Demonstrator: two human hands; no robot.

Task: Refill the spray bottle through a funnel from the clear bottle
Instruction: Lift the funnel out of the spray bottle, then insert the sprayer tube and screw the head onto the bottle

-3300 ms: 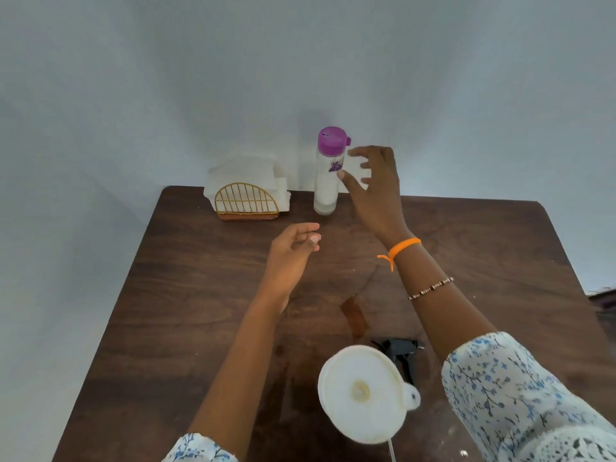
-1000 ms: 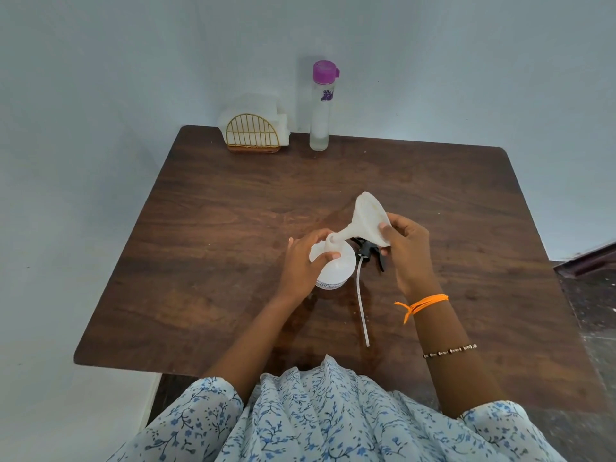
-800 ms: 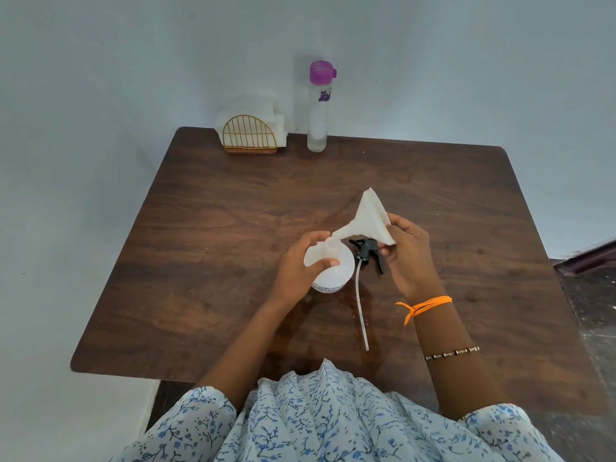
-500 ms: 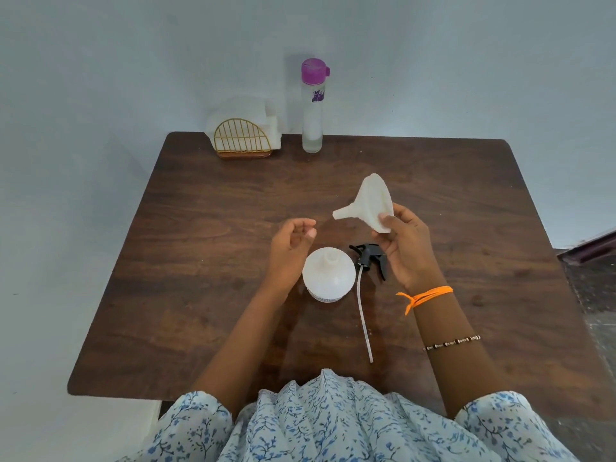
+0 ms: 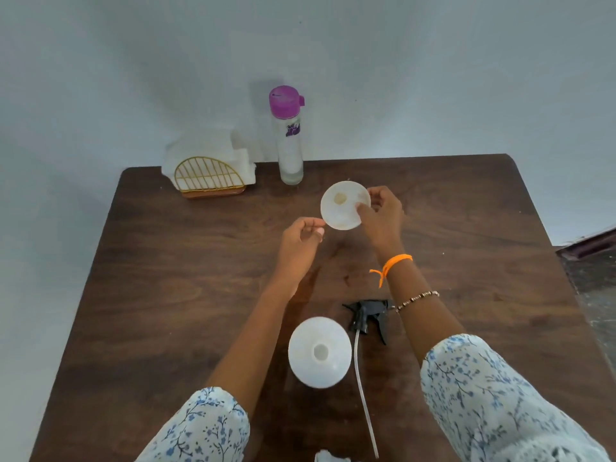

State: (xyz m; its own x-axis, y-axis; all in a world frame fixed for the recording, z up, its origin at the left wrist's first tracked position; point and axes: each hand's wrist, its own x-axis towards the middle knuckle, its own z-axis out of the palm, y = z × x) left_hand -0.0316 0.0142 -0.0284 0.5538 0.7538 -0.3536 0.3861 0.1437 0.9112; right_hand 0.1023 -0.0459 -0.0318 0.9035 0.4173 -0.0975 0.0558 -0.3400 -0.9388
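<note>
My right hand (image 5: 380,216) pinches the rim of the white funnel (image 5: 343,205), holding it over the far half of the table with its wide mouth facing me. My left hand (image 5: 300,243) hovers just left of the funnel with loosely curled fingers and holds nothing. The white spray bottle (image 5: 319,351) stands uncapped near me, its neck open. Beside it lies the black trigger head with its long dip tube (image 5: 365,323). The clear bottle with the purple cap (image 5: 289,141) stands upright at the table's far edge.
A gold wire napkin holder with white napkins (image 5: 209,173) sits at the far left corner of the brown wooden table (image 5: 166,278). A pale wall rises behind the table. Dark floor shows past the right edge.
My right hand carried the funnel away from the spray bottle toward the far side and turned its mouth toward me. My left hand left the bottle and moved forward too.
</note>
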